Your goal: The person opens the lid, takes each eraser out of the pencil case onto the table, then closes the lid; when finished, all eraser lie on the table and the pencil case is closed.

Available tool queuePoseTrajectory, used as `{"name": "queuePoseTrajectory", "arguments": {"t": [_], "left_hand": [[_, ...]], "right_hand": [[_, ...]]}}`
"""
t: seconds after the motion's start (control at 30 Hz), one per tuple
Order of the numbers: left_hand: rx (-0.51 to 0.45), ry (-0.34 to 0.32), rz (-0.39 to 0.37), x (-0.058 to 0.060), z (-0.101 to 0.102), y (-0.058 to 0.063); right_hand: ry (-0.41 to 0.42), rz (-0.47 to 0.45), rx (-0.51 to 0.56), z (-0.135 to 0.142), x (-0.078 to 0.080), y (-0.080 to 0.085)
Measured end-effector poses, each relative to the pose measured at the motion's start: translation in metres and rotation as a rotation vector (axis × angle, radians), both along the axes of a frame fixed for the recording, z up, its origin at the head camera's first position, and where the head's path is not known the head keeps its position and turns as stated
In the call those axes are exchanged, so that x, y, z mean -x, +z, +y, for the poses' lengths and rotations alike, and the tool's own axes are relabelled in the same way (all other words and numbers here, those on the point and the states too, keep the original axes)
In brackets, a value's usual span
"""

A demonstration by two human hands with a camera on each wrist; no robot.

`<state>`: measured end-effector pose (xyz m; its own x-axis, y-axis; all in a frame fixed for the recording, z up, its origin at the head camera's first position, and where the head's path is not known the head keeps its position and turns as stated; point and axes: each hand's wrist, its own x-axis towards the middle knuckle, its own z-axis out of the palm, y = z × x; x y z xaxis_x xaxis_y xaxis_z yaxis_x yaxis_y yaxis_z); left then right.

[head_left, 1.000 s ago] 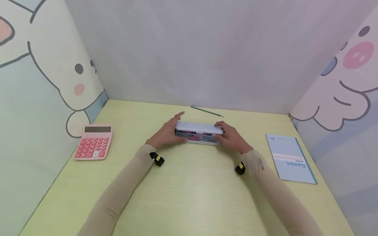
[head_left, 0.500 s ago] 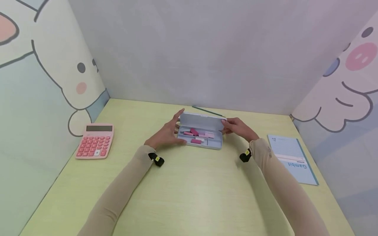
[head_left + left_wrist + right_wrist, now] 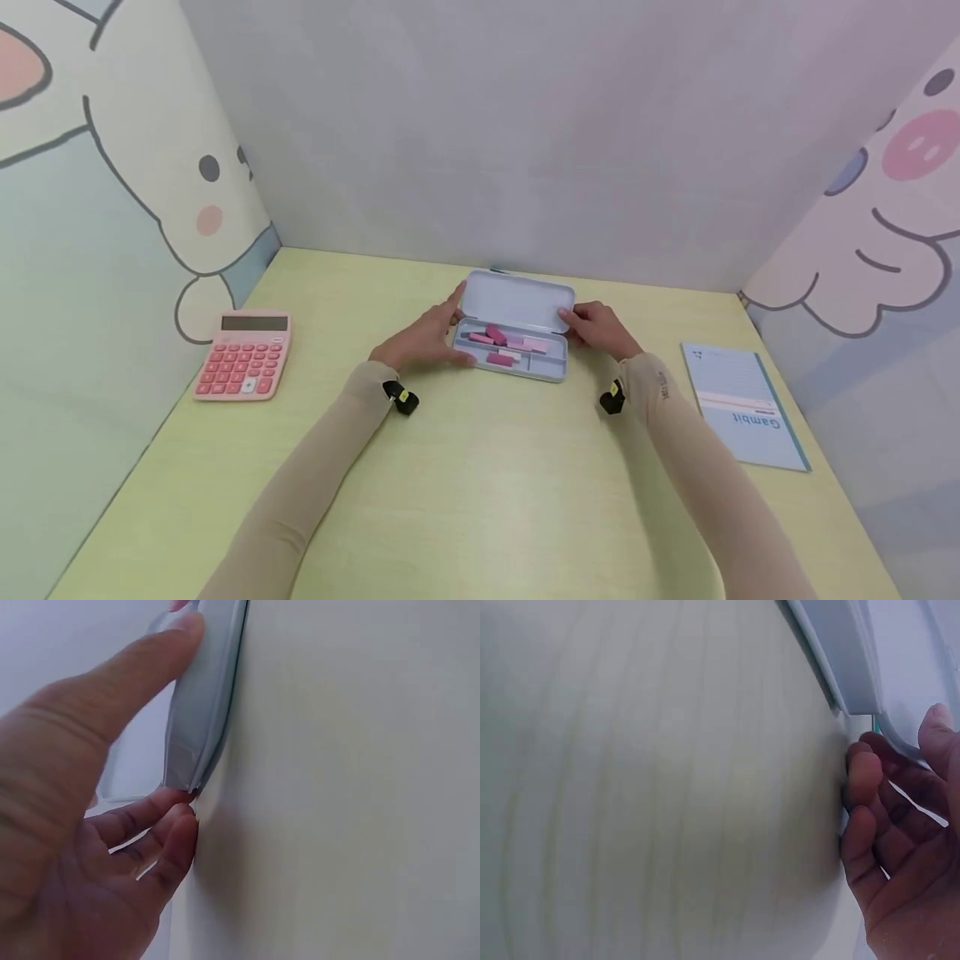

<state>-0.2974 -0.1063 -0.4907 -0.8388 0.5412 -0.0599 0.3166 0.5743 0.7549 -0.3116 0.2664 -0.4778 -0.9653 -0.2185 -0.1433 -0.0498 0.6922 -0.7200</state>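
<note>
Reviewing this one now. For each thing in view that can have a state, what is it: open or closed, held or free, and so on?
case, open
lid, swung back
pink pieces, lying in the case
left hand, gripping the case's left end
right hand, pinching the lid's right edge
pencil, mostly hidden behind the lid
calculator, keys up, no digits discernible
notepad, lying flat, untouched

Pale, shallow pencil case [image 3: 548,367] on the table [image 3: 487,492], divided inside, lid [image 3: 517,300] wide open
</note>
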Motion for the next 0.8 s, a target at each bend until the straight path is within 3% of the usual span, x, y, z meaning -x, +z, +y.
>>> {"name": "queuePoseTrajectory", "arguments": {"t": [0.13, 0.37, 0.43, 0.8], "left_hand": [[0.025, -0.011, 0.024, 0.001, 0.003, -0.001], [0.316, 0.015, 0.088, -0.004, 0.002, -0.001], [0.361, 0.011, 0.092, -0.005, 0.002, 0.000], [0.392, 0.012, 0.082, -0.005, 0.002, 0.003]], "right_hand": [[-0.027, 0.025, -0.022, -0.003, 0.004, -0.006], [-0.068, 0.076, -0.089, -0.007, 0.005, -0.010], [-0.076, 0.086, -0.103, -0.008, 0.005, -0.011], [-0.056, 0.079, -0.121, -0.006, -0.003, 0.000]]}}
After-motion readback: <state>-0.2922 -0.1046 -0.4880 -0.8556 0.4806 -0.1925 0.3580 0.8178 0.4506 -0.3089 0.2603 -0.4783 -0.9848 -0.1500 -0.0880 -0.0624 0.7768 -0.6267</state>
